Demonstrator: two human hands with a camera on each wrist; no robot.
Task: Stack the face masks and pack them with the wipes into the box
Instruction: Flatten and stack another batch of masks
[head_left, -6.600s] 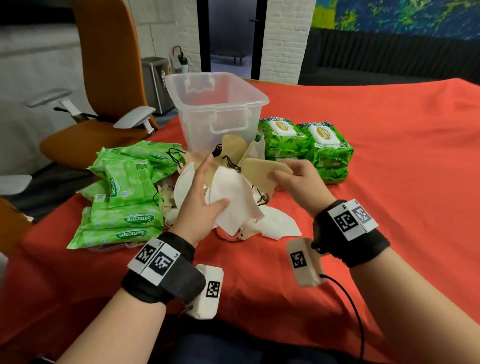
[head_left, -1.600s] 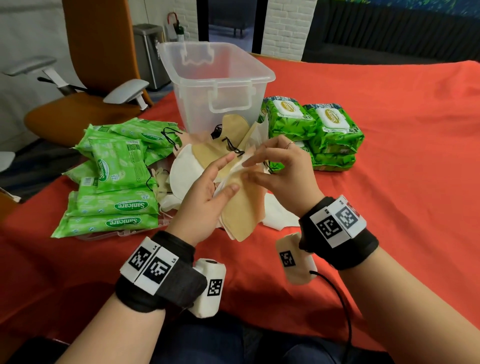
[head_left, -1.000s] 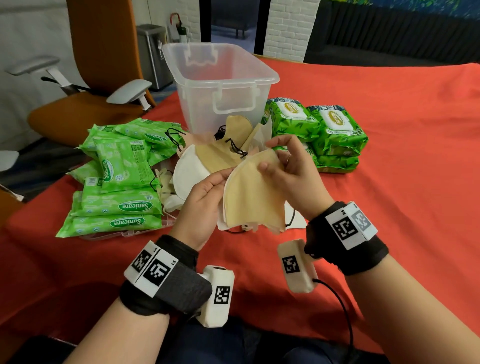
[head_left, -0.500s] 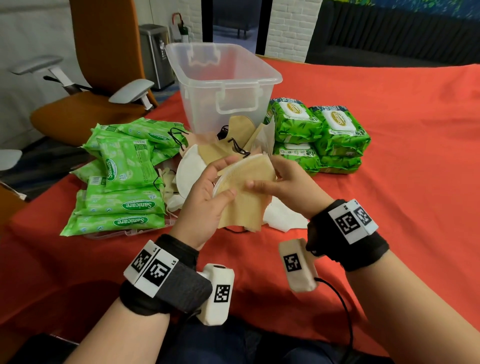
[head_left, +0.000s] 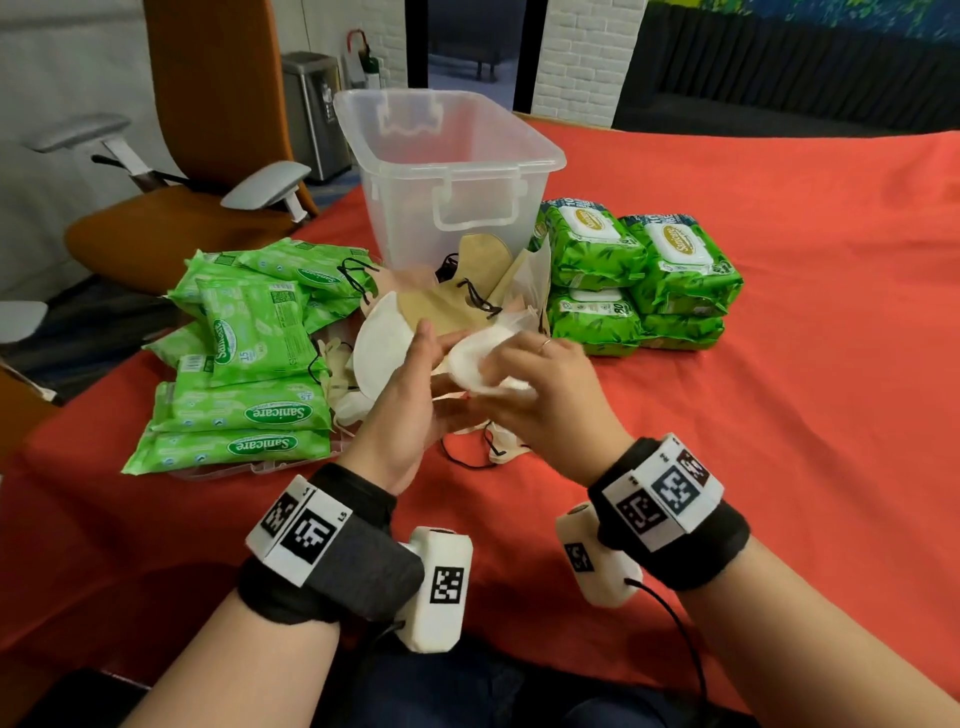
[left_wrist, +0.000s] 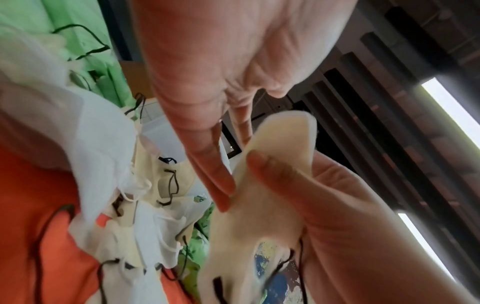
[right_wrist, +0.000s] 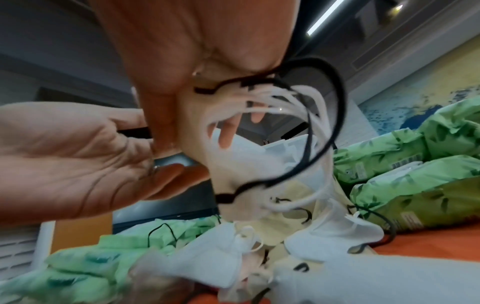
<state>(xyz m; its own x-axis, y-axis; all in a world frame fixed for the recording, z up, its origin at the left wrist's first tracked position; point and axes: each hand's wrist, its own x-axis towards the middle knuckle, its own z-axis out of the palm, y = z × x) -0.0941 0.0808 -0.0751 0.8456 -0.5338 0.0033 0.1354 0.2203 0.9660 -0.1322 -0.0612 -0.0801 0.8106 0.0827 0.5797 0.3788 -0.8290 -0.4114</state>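
Between my two hands I hold a small stack of face masks (head_left: 475, 364), a white face showing on top. My right hand (head_left: 535, 379) grips it, with the thumb pressed on the cream mask (left_wrist: 280, 144). My left hand (head_left: 415, 384) lies against the stack's left side with its fingers (left_wrist: 207, 164) straight. Black and white ear loops (right_wrist: 324, 131) hang from the stack. Loose tan and white masks (head_left: 452, 306) lie in a pile just beyond my hands. The clear plastic box (head_left: 447, 171) stands behind the pile.
Flat light green wipe packs (head_left: 244, 374) lie heaped to the left of the masks. Thick dark green wipe packs (head_left: 639, 280) are stacked to the right of the box. The red tablecloth (head_left: 779, 415) covers the table. An orange chair (head_left: 208, 156) stands at the far left.
The stack has turned between my hands, so a white face shows where the tan one did. Both hands have come closer together around it.
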